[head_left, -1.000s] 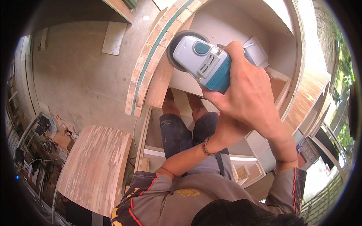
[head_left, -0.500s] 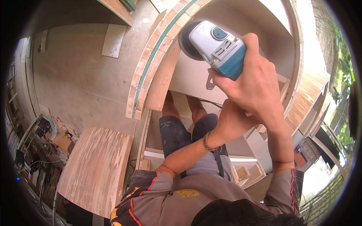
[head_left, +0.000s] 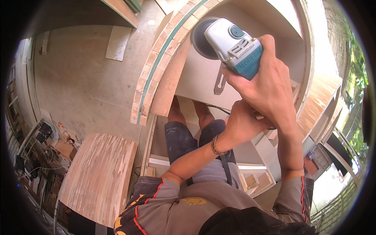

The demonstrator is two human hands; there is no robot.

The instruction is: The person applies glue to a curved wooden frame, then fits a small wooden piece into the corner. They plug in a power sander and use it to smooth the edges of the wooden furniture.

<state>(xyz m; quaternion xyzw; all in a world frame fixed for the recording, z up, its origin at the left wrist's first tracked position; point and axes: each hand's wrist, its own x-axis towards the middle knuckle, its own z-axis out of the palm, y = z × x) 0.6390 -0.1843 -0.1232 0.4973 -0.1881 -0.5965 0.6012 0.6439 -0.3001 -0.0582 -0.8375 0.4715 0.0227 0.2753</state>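
An angle grinder [head_left: 235, 47] with a white head, a teal body and a round disc [head_left: 203, 38] is held over a curved cabinet-like frame. My right hand [head_left: 270, 84] wraps round its teal body, thumb toward the head. Below it my left hand [head_left: 248, 123], with a beaded bracelet at the wrist, closes round the rear of the tool, mostly hidden by my right wrist. Close to the disc runs a curved rim of wood blocks [head_left: 156, 64] with a green stripe; I cannot tell whether they touch. A flat slotted metal spanner [head_left: 220, 83] shows beneath the grinder.
A curved panel of wood strips [head_left: 100, 176] rests on a stand at lower left. Boxes, cords and tools [head_left: 51, 145] clutter the far left. A loose board [head_left: 118, 43] lies on the concrete floor. More striped wood [head_left: 321, 94] stands at right. My legs [head_left: 180, 137] are inside the frame.
The grinder and my right hand have shifted slightly right, drawing the disc away from the curved rim. More of the spanner shows.
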